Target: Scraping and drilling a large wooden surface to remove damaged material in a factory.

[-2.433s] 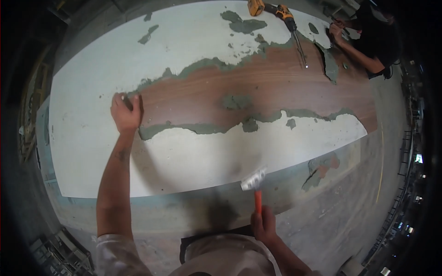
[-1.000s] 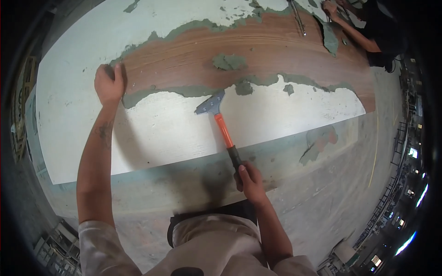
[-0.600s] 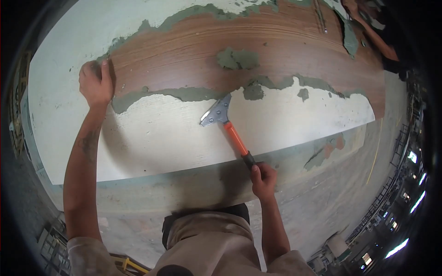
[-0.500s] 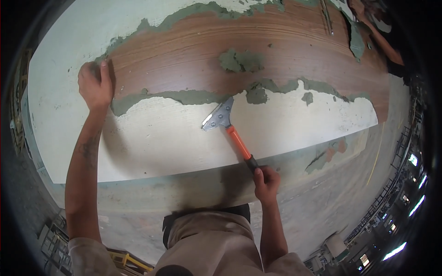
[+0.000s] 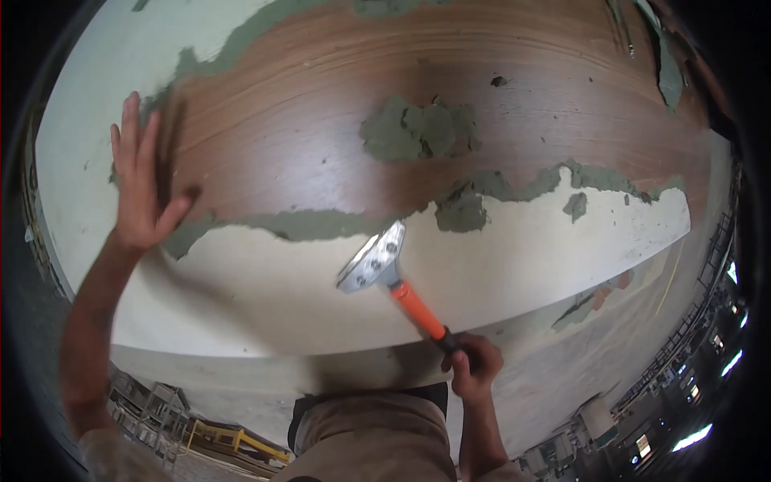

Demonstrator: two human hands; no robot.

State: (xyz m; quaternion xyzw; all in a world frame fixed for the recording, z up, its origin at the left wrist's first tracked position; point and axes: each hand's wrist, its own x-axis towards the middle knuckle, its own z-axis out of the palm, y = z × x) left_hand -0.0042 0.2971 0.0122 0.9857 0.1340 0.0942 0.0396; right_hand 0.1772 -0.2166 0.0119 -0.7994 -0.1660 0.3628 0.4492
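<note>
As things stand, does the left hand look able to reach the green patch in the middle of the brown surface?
Probably yes: the left hand is open and seems empty, with mostly bare brown surface between it and the green patch. The scraper in the right hand lies outside that path.

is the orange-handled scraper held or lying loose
The scraper is held: the right hand is closed around its dark grip.
</note>
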